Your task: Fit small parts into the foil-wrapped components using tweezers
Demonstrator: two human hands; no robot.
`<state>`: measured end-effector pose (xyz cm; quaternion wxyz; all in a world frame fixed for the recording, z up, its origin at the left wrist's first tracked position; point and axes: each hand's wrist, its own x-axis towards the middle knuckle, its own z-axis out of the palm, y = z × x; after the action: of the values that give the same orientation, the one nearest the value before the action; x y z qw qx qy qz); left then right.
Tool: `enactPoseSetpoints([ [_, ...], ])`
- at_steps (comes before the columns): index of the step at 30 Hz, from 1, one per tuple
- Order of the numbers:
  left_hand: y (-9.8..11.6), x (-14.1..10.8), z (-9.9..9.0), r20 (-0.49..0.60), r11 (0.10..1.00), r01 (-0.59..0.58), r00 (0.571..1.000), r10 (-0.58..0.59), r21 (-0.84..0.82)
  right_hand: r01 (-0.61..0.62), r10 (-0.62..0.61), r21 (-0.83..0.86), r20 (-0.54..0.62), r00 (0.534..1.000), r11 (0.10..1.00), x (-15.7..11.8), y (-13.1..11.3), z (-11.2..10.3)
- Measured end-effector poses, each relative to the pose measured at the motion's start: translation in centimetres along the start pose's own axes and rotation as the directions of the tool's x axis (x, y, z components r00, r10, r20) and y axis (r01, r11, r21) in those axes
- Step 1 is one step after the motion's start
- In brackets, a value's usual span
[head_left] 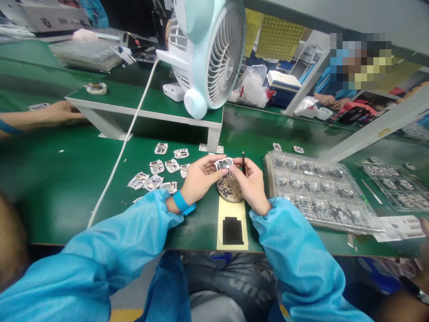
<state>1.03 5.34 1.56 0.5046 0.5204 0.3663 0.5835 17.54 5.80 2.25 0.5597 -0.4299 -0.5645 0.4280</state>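
Observation:
A small white smartwatch housing [224,164] with electronic parts inside is between my two hands. My left hand [201,173] grips its left side, the thumb along the near edge. My right hand [250,179] has its thumb at the right side of the housing, and a thin black stick-like tool [243,163] stands up from its fingers; the tool's lower end is hidden. Just under the hands is a round, mottled metal disc [231,190]. It overlaps a yellow sheet [232,243] that carries a black cut-out piece [232,231].
Several similar housings [156,167] lie to the left, near a white cable [122,150]. Stacked clear trays [318,190] of parts stand right. A fan [214,58] sits on the raised green shelf [140,103]. A co-worker's arm [43,117] reaches in from the left.

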Motion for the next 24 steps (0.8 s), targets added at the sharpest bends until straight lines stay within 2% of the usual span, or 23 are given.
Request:
enactPoseSetpoints([
  [13, 0.09, -0.01, -0.04, 0.044, 0.999, 0.011, 0.999, -0.010, -0.036, -0.016, 0.016, -0.008, 0.025, 1.000, 1.000, -0.09, -0.05, -0.09],
  [24, 0.13, -0.02, -0.18, 0.043, 0.999, 0.011, 0.999, -0.009, -0.042, 0.019, -0.019, -0.038, -0.008, 1.000, 0.999, -0.20, -0.09, -0.01],
])
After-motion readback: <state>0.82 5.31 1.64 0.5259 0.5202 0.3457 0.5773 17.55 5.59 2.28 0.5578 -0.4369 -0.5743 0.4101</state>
